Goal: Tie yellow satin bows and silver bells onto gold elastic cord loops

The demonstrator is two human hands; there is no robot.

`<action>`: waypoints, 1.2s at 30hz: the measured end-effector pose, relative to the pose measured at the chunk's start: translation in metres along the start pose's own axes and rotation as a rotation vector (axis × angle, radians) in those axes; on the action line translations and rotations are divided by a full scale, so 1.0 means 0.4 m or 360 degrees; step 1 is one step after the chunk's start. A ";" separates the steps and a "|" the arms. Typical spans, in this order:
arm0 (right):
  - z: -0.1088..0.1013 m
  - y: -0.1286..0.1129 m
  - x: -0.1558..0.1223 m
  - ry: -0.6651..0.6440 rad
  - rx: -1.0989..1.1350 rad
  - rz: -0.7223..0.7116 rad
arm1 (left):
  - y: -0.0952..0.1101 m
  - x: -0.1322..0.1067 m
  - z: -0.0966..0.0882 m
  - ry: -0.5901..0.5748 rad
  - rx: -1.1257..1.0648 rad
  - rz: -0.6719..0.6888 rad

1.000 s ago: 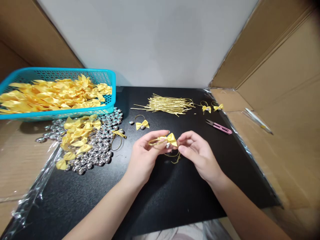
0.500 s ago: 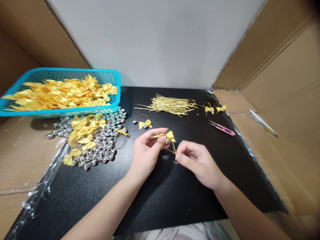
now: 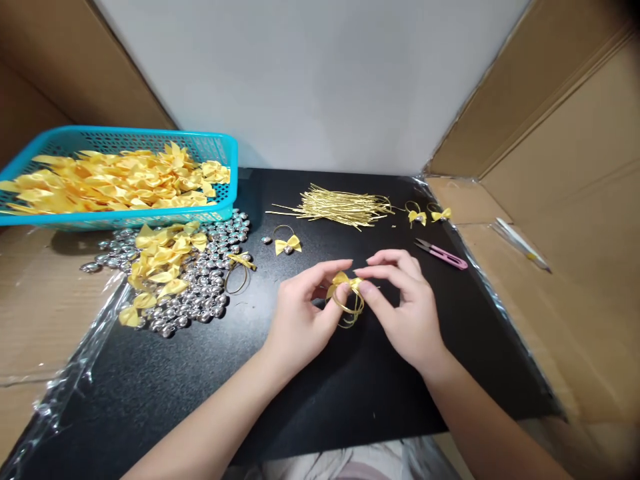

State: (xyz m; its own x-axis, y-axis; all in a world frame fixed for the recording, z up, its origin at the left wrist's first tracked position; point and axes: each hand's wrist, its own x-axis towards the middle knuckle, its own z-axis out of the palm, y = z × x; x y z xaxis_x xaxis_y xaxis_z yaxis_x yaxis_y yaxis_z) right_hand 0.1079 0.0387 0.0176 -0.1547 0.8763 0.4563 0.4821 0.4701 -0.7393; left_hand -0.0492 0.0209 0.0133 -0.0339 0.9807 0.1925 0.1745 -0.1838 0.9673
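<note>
Between my two hands is a yellow ribbon bow (image 3: 341,280) with a loop of gold cord (image 3: 356,308) hanging below it. My left hand (image 3: 306,313) pinches the bow from the left, thumb in front. From the right, my right hand (image 3: 403,307) pinches the bow's other side between thumb and fingertips. The fingers partly cover the bow's middle, and no bead shows there now. Just beyond my left hand lies a bow with a silver bead and a cord loop (image 3: 288,244), and a similar looped piece (image 3: 240,270) lies farther left.
A turquoise basket (image 3: 227,210) of yellow bows stands at back left. Silver beads (image 3: 200,303) and loose bows (image 3: 160,260) spread before it. Gold cords (image 3: 345,207) lie at the back. Pink thread snips (image 3: 445,255) and two looped bows (image 3: 417,217) are on the right.
My right hand has moved up from the cord's hanging ends to the bow. The bow has turned, so its loop now hangs toward me and the silver bead is out of sight.
</note>
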 end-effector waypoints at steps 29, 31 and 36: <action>0.005 0.001 0.032 -0.0541 0.0447 0.0015 | -0.022 0.009 -0.005 -0.0234 0.0096 -0.0115; 0.005 -0.001 0.039 -0.0527 0.0597 0.0051 | -0.019 0.009 -0.003 -0.0234 0.0160 -0.0087; 0.006 -0.023 0.061 -0.0519 0.0972 0.0200 | -0.015 0.010 -0.001 -0.0233 0.0286 -0.0043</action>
State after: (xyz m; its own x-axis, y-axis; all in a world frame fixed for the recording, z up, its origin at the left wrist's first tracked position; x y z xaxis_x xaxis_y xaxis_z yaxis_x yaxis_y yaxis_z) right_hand 0.0975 0.0559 0.0341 -0.4262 0.8699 0.2483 -0.0424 0.2549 -0.9660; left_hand -0.0507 0.0261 0.0083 0.0999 0.9867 0.1283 0.3485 -0.1554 0.9243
